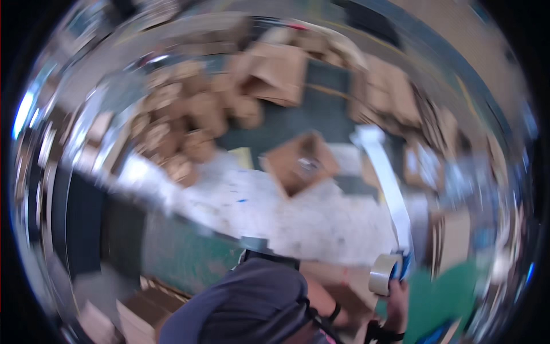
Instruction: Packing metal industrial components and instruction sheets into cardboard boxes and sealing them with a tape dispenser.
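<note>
Strong motion blur covers the view. At the lower right my right hand (397, 301) is closed on a tape dispenser (405, 262) with blue parts and a wide roll of tape (381, 275). Just above it ends a long white strip (389, 189), which stretches up the table to a white bunched end. My left arm, in a grey sleeve (246, 298), bends across the lower middle, with a dark band near the wrist; its fingers are too smeared to make out. Beyond the arms an open cardboard box (301, 166) stands on the table, something shiny inside it.
The worktable (229, 200) has a whitish, marked top. Several brown paper-wrapped bundles (200, 114) crowd its left side. A larger open carton (272, 71) stands at the back, and flat cardboard pieces (389, 89) lean at the far right. A green surface (447, 292) lies at lower right.
</note>
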{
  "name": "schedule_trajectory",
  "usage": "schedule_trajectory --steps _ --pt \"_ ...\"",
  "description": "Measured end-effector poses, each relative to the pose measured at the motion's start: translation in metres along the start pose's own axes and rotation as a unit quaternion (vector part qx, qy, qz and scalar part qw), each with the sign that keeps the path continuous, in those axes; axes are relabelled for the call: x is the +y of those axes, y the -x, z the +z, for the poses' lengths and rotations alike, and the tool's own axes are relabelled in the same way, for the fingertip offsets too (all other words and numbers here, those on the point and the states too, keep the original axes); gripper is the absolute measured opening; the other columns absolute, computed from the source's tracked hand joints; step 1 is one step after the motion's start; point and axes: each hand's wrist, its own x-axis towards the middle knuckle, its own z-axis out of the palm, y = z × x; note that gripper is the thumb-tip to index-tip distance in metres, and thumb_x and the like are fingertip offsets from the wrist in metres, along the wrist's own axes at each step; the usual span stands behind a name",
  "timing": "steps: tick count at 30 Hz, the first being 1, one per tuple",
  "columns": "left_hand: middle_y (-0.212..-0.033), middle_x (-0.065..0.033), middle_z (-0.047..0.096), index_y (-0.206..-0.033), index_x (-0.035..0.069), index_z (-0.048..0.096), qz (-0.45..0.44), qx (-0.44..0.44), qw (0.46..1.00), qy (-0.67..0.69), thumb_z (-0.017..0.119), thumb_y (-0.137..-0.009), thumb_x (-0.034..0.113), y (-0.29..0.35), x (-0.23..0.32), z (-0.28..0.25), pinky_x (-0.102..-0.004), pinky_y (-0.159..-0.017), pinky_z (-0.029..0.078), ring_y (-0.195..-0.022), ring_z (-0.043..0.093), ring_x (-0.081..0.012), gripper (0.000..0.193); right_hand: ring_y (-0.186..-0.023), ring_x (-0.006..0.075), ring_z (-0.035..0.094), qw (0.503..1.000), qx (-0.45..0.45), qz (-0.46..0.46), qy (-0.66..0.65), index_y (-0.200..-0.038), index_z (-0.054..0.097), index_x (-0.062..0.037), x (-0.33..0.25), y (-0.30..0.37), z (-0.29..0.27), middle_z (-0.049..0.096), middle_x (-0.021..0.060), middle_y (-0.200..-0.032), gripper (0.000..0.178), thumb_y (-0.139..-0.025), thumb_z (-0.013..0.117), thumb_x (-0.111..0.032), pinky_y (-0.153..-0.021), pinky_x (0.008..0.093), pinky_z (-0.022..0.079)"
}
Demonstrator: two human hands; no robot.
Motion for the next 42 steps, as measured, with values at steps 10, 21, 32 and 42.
schedule_trajectory --steps 10,21,32,42 --pt "-0.149 -0.037 0.018 -0.144 -0.015 0.004 0.392 -0.246 0.854 0.238 0.074 -0.078 0.035 0.052 0.047 -0.032 -0.0393 -0.115 0.023 -0.14 0.025 -0.044 0.108 -0.1 0.021 0.06 0.914 0.347 -0.037 0.207 -0.115 0.052 -0.0028 0.056 0.324 -0.104 0.06 0.009 -0.105 0.057 -0.061 0.064 0.011 -0.09 0.0321 0.047" --pt "-0.125 -0.0175 0.054 -0.133 -0.004 0.042 0.193 -0.454 0.83 0.262 0.064 -0.092 0.027 0.119 0.11 -0.057 -0.0313 -0.081 0.048 -0.107 0.057 -0.0217 0.056 -0.081 0.0355 0.055 0.842 0.373 -0.158 0.357 -0.107 0.05 -0.0028 0.208 0.308 -0.092 0.053 0.0165 -0.09 0.054 -0.057 0.063 0.014 -0.07 0.0393 0.046" --pt "-0.098 -0.0111 0.067 -0.107 -0.002 0.061 -0.027 -0.544 0.741 0.392 0.058 -0.097 0.025 0.147 0.129 -0.042 -0.0201 -0.056 0.051 -0.079 0.067 -0.0145 0.029 -0.082 0.0333 0.056 0.827 0.389 -0.216 0.343 -0.114 0.048 -0.0025 0.221 0.313 -0.091 0.054 0.0167 -0.093 0.06 -0.058 0.065 0.013 -0.07 0.0392 0.047" --pt "-0.074 -0.0045 0.065 -0.091 0.0 0.065 0.078 -0.229 0.886 0.395 0.064 -0.092 0.023 0.031 0.0 -0.069 -0.02 -0.052 0.046 -0.059 0.06 -0.0089 0.023 -0.07 0.0289 0.055 0.802 0.182 -0.105 0.56 -0.14 0.046 -0.0276 0.103 0.226 -0.062 0.048 0.0147 -0.084 0.071 -0.08 0.06 -0.062 -0.062 0.039 0.047"
